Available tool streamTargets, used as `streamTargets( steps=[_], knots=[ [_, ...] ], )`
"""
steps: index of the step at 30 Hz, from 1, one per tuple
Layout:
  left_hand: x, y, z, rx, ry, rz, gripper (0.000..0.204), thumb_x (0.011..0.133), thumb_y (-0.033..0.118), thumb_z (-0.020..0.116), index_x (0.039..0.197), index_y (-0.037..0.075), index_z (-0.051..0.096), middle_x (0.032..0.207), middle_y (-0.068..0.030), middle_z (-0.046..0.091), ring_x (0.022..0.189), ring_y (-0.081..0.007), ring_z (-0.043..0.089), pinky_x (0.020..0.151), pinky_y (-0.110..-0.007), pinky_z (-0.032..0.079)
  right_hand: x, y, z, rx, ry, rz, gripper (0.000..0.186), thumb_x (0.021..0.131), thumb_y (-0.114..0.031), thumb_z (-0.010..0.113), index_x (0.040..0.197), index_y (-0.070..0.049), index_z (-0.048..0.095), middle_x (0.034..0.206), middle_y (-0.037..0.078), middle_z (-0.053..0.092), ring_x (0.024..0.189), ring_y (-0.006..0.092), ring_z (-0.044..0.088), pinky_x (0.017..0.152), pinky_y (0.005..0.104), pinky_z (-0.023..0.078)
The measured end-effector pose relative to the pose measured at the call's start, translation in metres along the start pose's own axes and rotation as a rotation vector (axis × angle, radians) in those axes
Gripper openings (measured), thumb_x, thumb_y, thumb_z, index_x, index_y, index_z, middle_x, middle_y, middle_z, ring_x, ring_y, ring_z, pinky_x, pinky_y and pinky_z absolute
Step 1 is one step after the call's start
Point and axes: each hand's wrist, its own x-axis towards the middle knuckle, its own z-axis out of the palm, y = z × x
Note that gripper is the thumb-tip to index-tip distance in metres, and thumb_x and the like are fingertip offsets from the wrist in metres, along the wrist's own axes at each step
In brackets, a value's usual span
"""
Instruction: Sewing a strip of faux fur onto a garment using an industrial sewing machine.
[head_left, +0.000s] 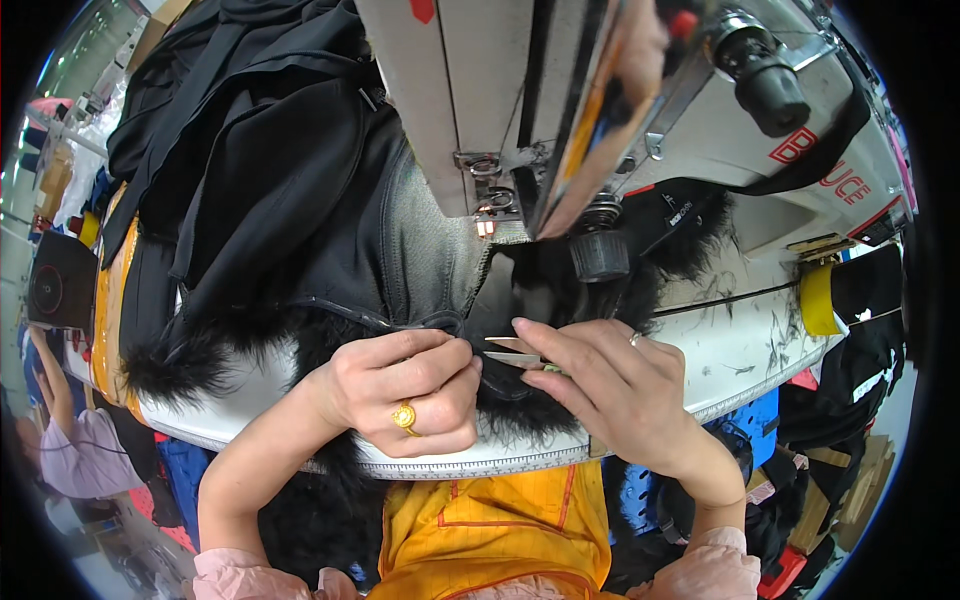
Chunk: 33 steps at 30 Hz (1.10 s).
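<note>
A black garment (290, 180) with fuzzy black fur trim (180, 365) lies bunched across the white sewing table, partly under the sewing machine's head (430, 110). My left hand (405, 390), a gold ring on it, is closed in a pinch on the edge of the garment near the table's front. Just right of it, my right hand (620, 385) grips a pair of thread snips (513, 358). Their two blades are apart and point left, close to my left fingertips. Whether a thread lies between them is too small to tell.
The machine's needle area (492, 215) stands just beyond my hands. Black fluff is scattered on the white table (720, 345) at right, by a yellow tape roll (818, 300). At the far left sits another person in a lilac top (90, 455). Blue crates (755, 425) stand below right.
</note>
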Motion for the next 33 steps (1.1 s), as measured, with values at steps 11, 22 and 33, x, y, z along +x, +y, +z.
streamTargets(
  steps=[11, 22, 33],
  knots=[
    [0.001, 0.000, 0.000, -0.006, 0.000, -0.002, 0.014, 0.074, 0.010, 0.067, 0.070, 0.013, 0.054, 0.083, 0.0005, 0.061, 0.084, -0.0162, 0.066, 0.070, -0.026, 0.059, 0.001, -0.007, -0.013, 0.055, -0.066, 0.075, 0.046, 0.078, -0.014, 0.080, 0.121, -0.005, 0.069, 0.096, 0.005, 0.071, 0.076, 0.0192, 0.068, 0.061, 0.0283, 0.052],
    [0.000, 0.001, 0.000, 0.000, 0.000, -0.005, 0.013, 0.073, 0.010, 0.067, 0.070, 0.013, 0.055, 0.082, 0.0009, 0.061, 0.084, -0.0159, 0.067, 0.070, -0.026, 0.058, -0.001, 0.000, -0.001, 0.002, 0.004, -0.007, 0.054, 0.077, -0.023, 0.079, 0.126, -0.007, 0.067, 0.086, 0.000, 0.059, 0.071, 0.0119, 0.060, 0.056, 0.0241, 0.048],
    [0.000, 0.001, 0.000, 0.004, 0.015, -0.016, 0.014, 0.073, 0.011, 0.067, 0.069, 0.013, 0.054, 0.082, 0.0007, 0.062, 0.083, -0.0159, 0.067, 0.070, -0.025, 0.058, -0.001, -0.003, 0.001, 0.001, 0.025, 0.001, 0.054, 0.076, -0.022, 0.079, 0.126, -0.006, 0.067, 0.090, 0.001, 0.061, 0.072, 0.0127, 0.061, 0.056, 0.0244, 0.049]
  ],
)
